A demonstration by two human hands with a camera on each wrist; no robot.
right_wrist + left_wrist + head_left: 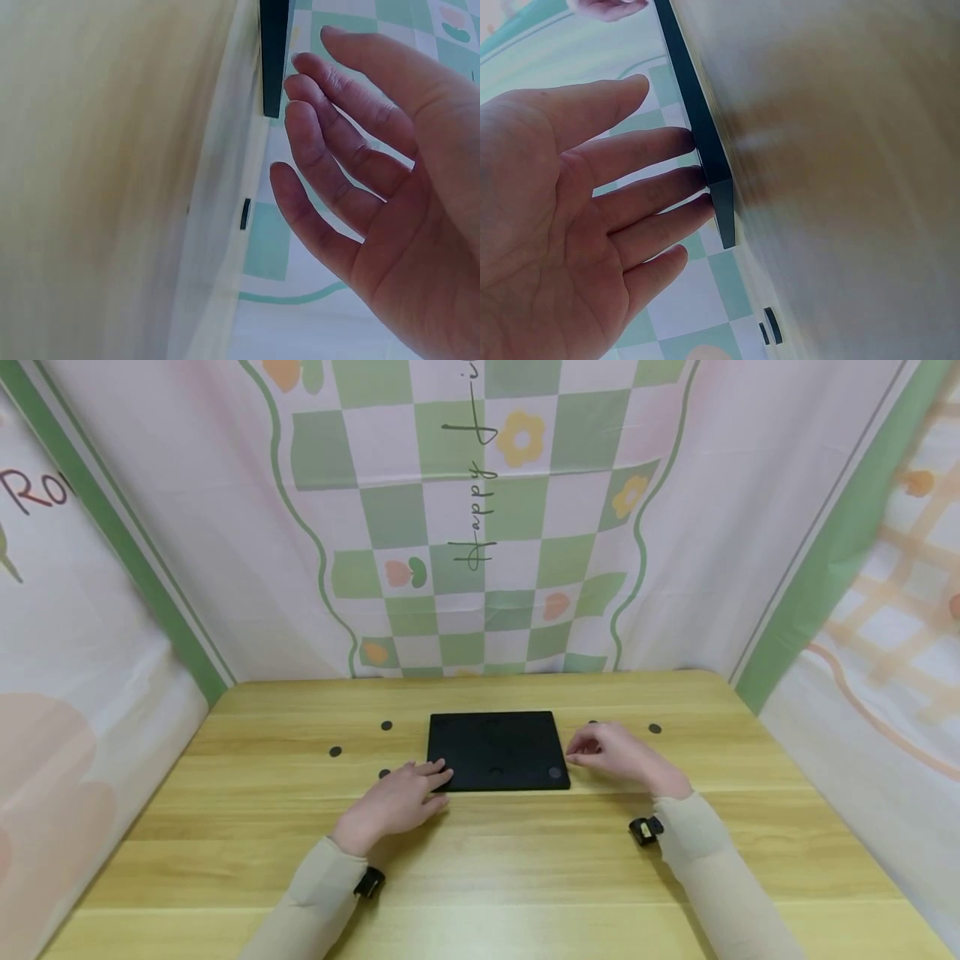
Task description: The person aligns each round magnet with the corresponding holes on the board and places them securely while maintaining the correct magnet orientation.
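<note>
A flat black board (491, 743) lies on the wooden table, showing faint round marks and a greyish disc (554, 772) at its right front corner. My left hand (393, 802) rests its extended fingers on the board's left front corner; in the left wrist view the fingertips (697, 176) touch the board's dark edge (694, 97). Beside the right edge is my right hand (618, 753), fingers loosely bent. In the right wrist view nothing sits between its thumb and fingers (330, 157), close to the board's end (274, 67).
Several small dark discs lie on the table (480, 868): one disc (335, 751) at far left, another disc (386, 725) behind it, and one disc (655, 728) on the right. Others are partly covered by the hands. A checkered curtain (480, 527) hangs behind the table.
</note>
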